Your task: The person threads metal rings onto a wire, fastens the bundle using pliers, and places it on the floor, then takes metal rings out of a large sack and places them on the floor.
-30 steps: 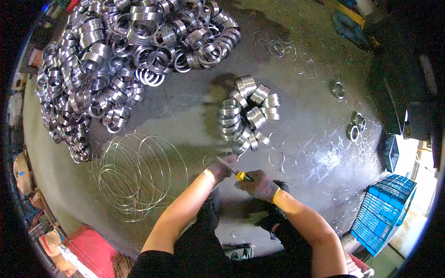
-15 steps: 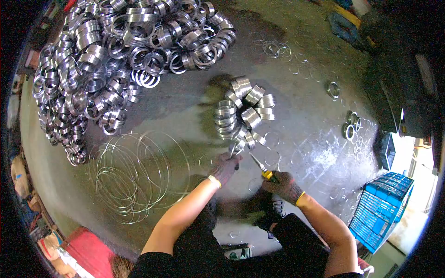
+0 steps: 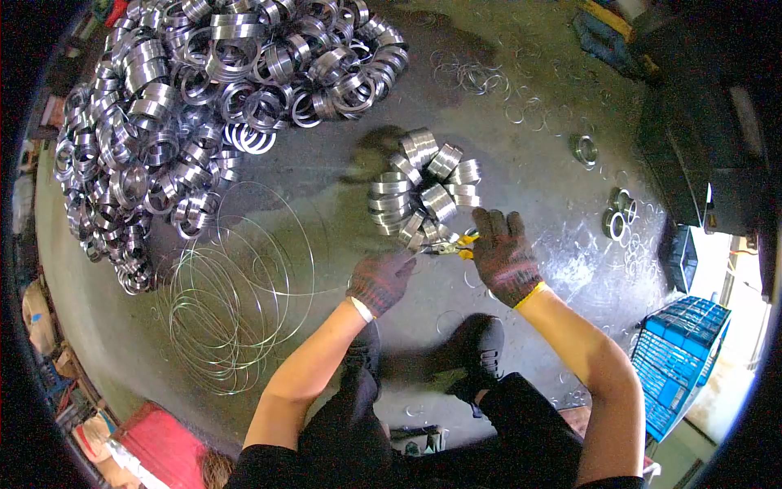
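A bundle of shiny metal rings lies in a rough circle on the floor in front of me. My left hand, in a dark knitted glove, is closed at its lower edge on a thin wire. Pliers with yellow handles point left, their jaws against the bundle's lower end beside my left fingertips. The handles run into my gloved right hand, whose upper fingers reach out past them. The exact grip on the handles is partly hidden. Loops of thin wire lie left of my left hand.
A large heap of metal rings covers the upper left floor. A few loose rings and wire scraps lie to the right and at the back. A blue crate stands at the right. My shoes are below the bundle.
My right hand has moved up and the pliers have swung to point left at the bundle's lower end. My left hand has shifted slightly left and turned.
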The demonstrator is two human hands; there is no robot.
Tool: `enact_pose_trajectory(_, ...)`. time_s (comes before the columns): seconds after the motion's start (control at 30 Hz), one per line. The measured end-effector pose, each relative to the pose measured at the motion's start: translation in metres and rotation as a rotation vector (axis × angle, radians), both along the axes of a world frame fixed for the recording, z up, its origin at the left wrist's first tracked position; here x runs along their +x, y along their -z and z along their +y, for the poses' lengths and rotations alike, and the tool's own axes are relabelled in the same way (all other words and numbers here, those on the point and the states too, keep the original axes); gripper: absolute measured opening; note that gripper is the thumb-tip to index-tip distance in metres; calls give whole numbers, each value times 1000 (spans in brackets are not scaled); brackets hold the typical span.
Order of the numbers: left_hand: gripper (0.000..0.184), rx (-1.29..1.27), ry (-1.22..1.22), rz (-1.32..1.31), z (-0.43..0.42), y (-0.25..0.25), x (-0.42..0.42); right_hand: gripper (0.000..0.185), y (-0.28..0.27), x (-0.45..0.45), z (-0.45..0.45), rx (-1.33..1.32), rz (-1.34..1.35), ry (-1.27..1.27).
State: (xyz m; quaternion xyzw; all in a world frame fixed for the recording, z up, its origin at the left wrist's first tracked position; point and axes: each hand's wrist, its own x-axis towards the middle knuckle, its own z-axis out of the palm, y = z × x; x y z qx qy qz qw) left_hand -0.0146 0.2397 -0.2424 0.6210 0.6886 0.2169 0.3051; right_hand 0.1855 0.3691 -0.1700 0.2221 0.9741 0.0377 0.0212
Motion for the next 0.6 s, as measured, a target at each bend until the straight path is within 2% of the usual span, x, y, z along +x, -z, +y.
enact_pose_trajectory(0.07, 17, 84, 31, 1, 3, -1, -1, 24, 13, -4, 2, 2, 6, 0)
enact_pose_trajectory(0.13, 16, -71, 108, 90, 8, -13, -2, 24, 22, -6, 3, -47, 77, 9)
enact_pose_trajectory(0.27, 19, -70, 64, 39, 4, -12, -2, 25, 17, -11, 4, -137, -12, 50)
enact_pose_trajectory(0.33, 26, 0, -48, -40, 1, 1, -5, 23, 5, -18, 7, -286, -215, 198)
enact_pose_trajectory(0.37, 26, 1, -49, -38, 1, -11, -11, 23, 2, -19, 8, -285, -213, 196)
enact_pose_trajectory(0.43, 33, -251, -405, -419, 1, -45, -31, 19, -2, -17, 10, -387, -290, 134)
enact_pose_trajectory(0.47, 33, -249, -409, -414, -3, -42, -38, 19, -2, -14, 9, -386, -285, 130)
enact_pose_trajectory(0.53, 24, -274, -571, -469, -13, -26, -51, 16, -2, -9, 2, -525, -291, 243)
enact_pose_trajectory(0.57, 28, -225, -534, -435, -16, -20, -55, 16, -4, -10, -2, -631, -375, 420)
enact_pose_trajectory(0.6, 28, -229, -537, -435, -16, -13, -53, 16, 1, -5, -7, -635, -378, 418)
